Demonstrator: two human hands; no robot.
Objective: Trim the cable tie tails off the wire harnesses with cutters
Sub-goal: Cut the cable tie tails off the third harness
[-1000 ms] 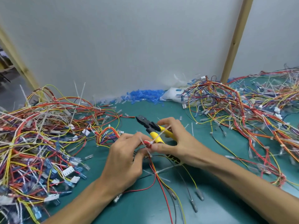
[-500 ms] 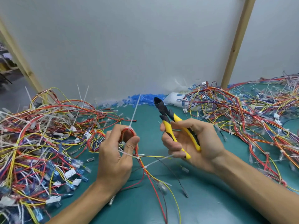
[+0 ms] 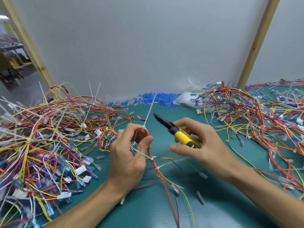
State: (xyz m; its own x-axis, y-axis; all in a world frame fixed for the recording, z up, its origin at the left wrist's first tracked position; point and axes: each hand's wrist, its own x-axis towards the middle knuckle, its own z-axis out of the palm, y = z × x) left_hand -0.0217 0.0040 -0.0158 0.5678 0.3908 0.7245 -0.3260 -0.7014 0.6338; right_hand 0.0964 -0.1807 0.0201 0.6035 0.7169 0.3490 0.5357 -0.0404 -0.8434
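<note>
My left hand (image 3: 127, 159) grips a looped wire harness (image 3: 162, 181) of red, yellow and black wires over the green mat. A long white cable tie tail (image 3: 150, 110) sticks up and to the right from the loop's top. Two more white ties cross the bundle below my thumb. My right hand (image 3: 200, 145) holds yellow-handled cutters (image 3: 178, 131). Their dark jaws point up-left, a short way right of the tail and apart from it.
A big tangle of harnesses (image 3: 42, 145) with long tie tails lies at the left, and another pile (image 3: 256, 122) lies at the right. Blue terminal sleeves (image 3: 156, 97) and a white bag (image 3: 187, 98) sit along the back wall. Cut-off bits dot the green mat (image 3: 164, 211).
My hands have drawn apart from one second ago. The left hand turned the harness so the tie tail stands up. The right hand raised the cutters, then swung their jaws toward the tail.
</note>
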